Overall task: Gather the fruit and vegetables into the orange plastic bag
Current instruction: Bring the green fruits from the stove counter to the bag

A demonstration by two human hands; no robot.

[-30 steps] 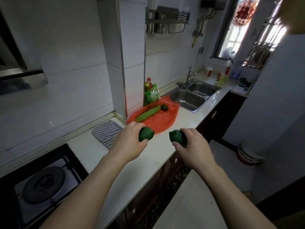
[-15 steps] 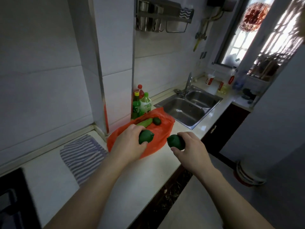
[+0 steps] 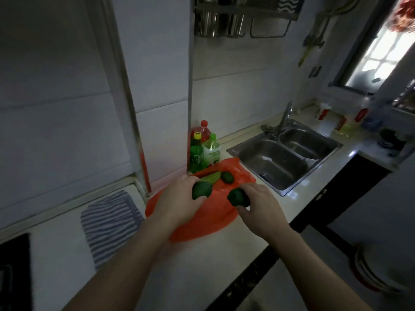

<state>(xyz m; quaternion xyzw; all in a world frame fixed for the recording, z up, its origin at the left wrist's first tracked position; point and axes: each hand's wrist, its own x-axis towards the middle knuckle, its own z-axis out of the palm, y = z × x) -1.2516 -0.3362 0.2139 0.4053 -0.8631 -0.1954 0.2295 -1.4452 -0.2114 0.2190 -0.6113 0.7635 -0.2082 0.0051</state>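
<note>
The orange plastic bag (image 3: 215, 218) lies flat on the white counter, next to the wall corner. My left hand (image 3: 179, 203) grips a dark green fruit (image 3: 201, 190) above the bag's left part. My right hand (image 3: 260, 207) grips a second dark green fruit (image 3: 238, 197) over the bag's right edge. A third dark green fruit (image 3: 227, 177) and a pale green cucumber (image 3: 211, 177) lie on the bag's far end; my left hand hides most of the cucumber.
Three bottles (image 3: 204, 151) stand in the corner behind the bag. A double steel sink (image 3: 285, 158) with a tap lies to the right. A striped cloth (image 3: 107, 223) lies on the counter to the left. The stove edge (image 3: 13, 270) shows at far left.
Both hands, each with its green fruit, have moved forward from short of the bag to over it. The view has shifted right, away from the stove.
</note>
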